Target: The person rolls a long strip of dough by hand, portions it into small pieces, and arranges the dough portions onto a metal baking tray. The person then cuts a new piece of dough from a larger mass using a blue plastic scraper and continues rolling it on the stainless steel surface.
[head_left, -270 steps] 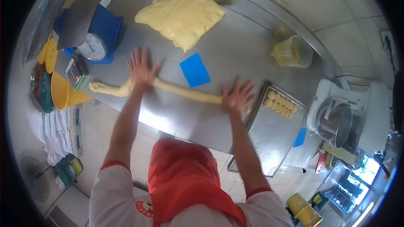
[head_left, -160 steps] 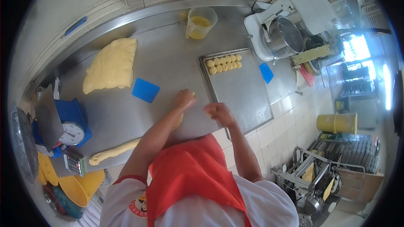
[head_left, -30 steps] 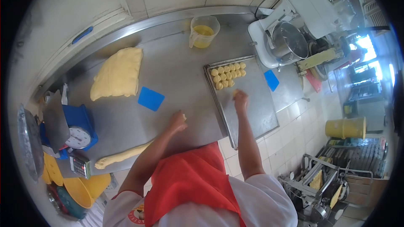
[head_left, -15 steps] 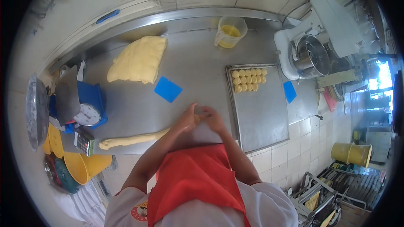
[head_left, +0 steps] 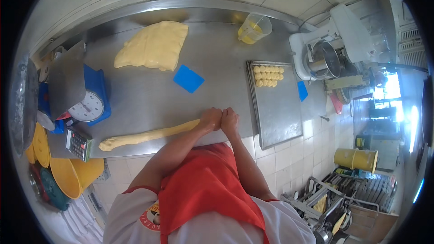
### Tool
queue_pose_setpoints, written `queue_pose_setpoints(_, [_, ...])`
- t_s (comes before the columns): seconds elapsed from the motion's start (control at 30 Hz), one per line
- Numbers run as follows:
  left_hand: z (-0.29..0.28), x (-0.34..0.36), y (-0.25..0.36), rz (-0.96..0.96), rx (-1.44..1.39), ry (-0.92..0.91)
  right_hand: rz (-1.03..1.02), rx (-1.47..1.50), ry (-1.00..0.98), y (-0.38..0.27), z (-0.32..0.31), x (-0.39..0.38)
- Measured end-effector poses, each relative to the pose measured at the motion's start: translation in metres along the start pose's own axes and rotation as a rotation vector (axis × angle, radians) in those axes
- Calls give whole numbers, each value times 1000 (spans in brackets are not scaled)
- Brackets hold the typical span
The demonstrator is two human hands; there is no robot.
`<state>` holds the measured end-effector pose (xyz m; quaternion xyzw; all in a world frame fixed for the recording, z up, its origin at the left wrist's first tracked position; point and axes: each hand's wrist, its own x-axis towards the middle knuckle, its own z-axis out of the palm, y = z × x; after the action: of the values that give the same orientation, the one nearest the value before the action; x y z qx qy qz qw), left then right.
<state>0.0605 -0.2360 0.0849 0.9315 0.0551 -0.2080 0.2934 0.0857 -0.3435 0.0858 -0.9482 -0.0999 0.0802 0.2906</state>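
Observation:
A long pale-yellow dough rope (head_left: 147, 138) lies along the near edge of the steel table. Its right end runs into my left hand (head_left: 210, 120), whose fingers are wrapped round it. My right hand (head_left: 229, 121) is closed and pressed against the left one; whatever is in its fingers is hidden. Farther back on the left rests a large folded slab of dough (head_left: 153, 46), with a blue scraper (head_left: 189, 79) beside it. To the right, a metal tray (head_left: 279, 119) carries several small dough balls (head_left: 268, 76) in rows at its far end.
A clear jug (head_left: 255, 28) with yellow liquid stands at the back. Left are a blue scale (head_left: 92, 104) and a calculator (head_left: 78, 144). A white stand mixer (head_left: 312, 56) and a second blue scraper (head_left: 302, 91) are beyond the tray.
My hands were slightly apart with loosely bent fingers; now both are closed and pressed together. More of the dough rope shows. The whole view has shifted a little.

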Motion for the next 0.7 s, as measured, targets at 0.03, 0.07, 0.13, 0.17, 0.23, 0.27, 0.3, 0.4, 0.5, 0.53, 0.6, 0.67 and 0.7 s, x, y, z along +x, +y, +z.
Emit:
queue_pose_setpoints(0.03, [-3,0,8,-8,-18,-30,-146,-69,-76,18,1,5])
queue_pose_setpoints(0.07, [-7,1,17,-7,-31,-63,-284,-138,-147,48,1,14])
queue_pose_setpoints(0.13, [3,9,2,-96,-87,-78,-428,55,-447,64,-15,16])
queue_pose_setpoints(0.17, [16,22,-28,-185,-135,-38,-445,309,-668,46,-34,17])
queue_pose_setpoints(0.23, [12,36,-26,-264,-187,-32,-242,619,-682,73,-64,30])
queue_pose_setpoints(0.27, [1,38,-12,-282,-198,-46,-62,670,-489,107,-69,44])
queue_pose_setpoints(0.3, [-4,34,4,-314,-209,-65,120,719,-306,145,-76,52])
queue_pose_setpoints(0.4, [12,34,-9,-250,-125,74,199,724,90,211,-101,126])
queue_pose_setpoints(0.5, [29,40,-26,-220,-119,125,381,260,364,237,-120,191])
queue_pose_setpoints(0.53, [28,40,-23,-233,-138,118,368,241,425,239,-120,206])
queue_pose_setpoints(0.6, [24,40,-19,-260,-173,103,346,206,547,240,-118,231])
queue_pose_setpoints(0.67, [25,35,-27,-264,-204,136,336,151,437,220,-109,244])
queue_pose_setpoints(0.7, [24,36,-25,-253,-228,149,330,112,392,219,-108,248])
